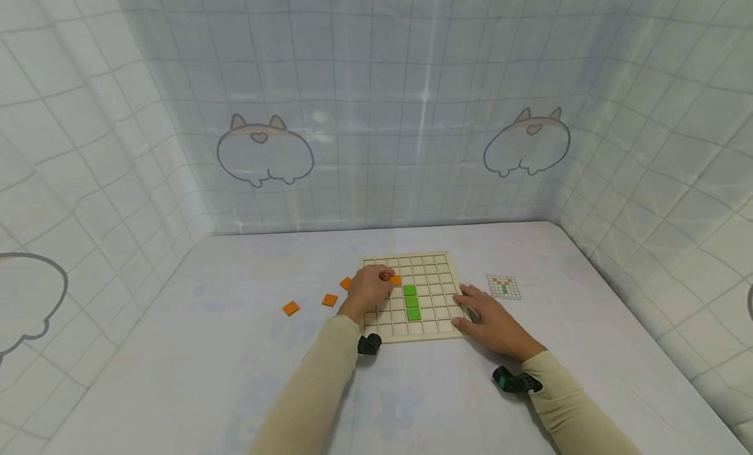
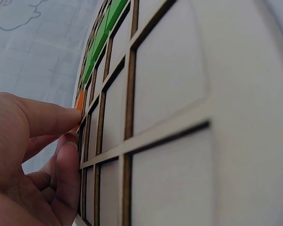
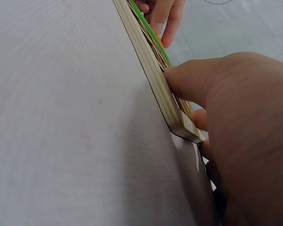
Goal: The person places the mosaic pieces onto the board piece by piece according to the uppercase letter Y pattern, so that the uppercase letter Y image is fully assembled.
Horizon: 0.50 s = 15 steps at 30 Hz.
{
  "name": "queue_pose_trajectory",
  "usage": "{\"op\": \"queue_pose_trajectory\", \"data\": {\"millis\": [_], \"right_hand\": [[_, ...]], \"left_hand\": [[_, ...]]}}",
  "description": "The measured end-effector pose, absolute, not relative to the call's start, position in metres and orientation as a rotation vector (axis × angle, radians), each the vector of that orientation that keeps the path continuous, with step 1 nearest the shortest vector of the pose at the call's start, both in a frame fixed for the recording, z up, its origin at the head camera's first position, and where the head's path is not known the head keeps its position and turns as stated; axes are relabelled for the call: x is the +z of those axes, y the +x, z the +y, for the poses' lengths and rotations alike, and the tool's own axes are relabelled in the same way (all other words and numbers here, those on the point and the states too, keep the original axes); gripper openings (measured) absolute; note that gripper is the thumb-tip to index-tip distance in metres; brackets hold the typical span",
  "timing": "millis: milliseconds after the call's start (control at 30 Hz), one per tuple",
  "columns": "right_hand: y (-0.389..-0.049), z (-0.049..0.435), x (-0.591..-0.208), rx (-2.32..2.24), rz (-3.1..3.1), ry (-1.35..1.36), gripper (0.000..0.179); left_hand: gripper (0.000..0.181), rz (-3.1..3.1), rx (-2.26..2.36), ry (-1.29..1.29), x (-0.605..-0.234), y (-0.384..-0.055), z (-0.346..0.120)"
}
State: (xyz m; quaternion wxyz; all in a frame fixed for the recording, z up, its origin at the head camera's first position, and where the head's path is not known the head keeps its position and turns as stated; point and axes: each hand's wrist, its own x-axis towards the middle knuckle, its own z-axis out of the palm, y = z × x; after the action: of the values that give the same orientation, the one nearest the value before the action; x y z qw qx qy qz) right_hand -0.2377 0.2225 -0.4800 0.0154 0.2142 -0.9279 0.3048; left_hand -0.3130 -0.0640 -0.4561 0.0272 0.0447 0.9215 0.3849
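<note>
A wooden grid board [image 1: 435, 298] lies flat on the table, with a column of green square tiles [image 1: 412, 302] set in its middle. My left hand [image 1: 368, 288] is over the board's upper left part, thumb and finger pinching a small orange tile [image 2: 76, 128] that they mostly hide. Just beyond those fingertips an orange tile [image 1: 396, 280] lies on the grid, up and left of the green column. My right hand [image 1: 491, 321] rests on the board's right edge, fingers spread, with the thumb [image 3: 186, 81] touching the rim.
Several loose orange tiles, such as one orange square [image 1: 291, 308], lie on the table left of the board. A small printed pattern card [image 1: 504, 287] lies beyond the right hand. Patterned curtains [image 1: 382, 115] surround the table at the back and sides.
</note>
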Motion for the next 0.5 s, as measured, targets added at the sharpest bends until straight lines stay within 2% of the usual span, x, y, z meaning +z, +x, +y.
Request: {"op": "queue_pose_trajectory", "data": {"millis": [500], "right_hand": [[-0.2381, 0.2223, -0.482, 0.947, -2.886, 0.655, 0.062]], "left_hand": [[0.025, 2.838, 1.212, 0.131, -0.4531, -0.3076, -0.0641]]}}
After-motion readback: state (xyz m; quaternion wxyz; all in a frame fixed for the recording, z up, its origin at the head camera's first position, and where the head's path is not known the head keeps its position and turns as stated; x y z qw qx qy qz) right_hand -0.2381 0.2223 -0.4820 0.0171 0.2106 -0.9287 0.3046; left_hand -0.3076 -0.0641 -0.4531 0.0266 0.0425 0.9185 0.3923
